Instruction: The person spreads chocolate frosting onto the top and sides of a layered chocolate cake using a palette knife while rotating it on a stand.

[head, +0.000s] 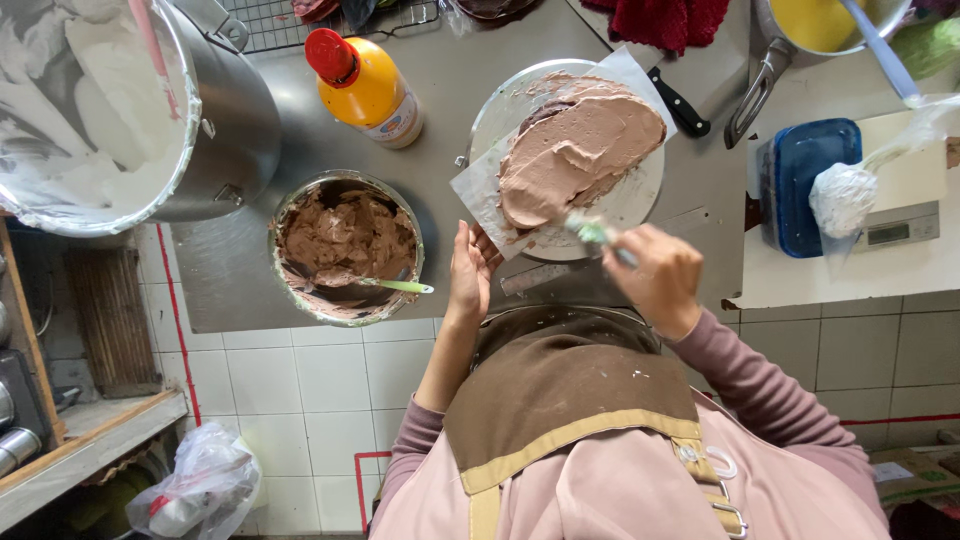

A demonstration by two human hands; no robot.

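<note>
Cake (578,150) coated in chocolate cream, resting on paper atop a round turntable (640,195) at the edge of the steel counter (450,90); right hand (655,275) closed round a light-green-handled spatula (598,235), its tip at the cake's near side — a grip suited to spreading; left hand (470,270) with fingers loosely extended, touching the paper's corner, seemingly to steady it; a bowl of chocolate cream (346,245) stands just left, within reach

Mauve sleeves (745,375), pink-and-brown apron (580,400)
</note>
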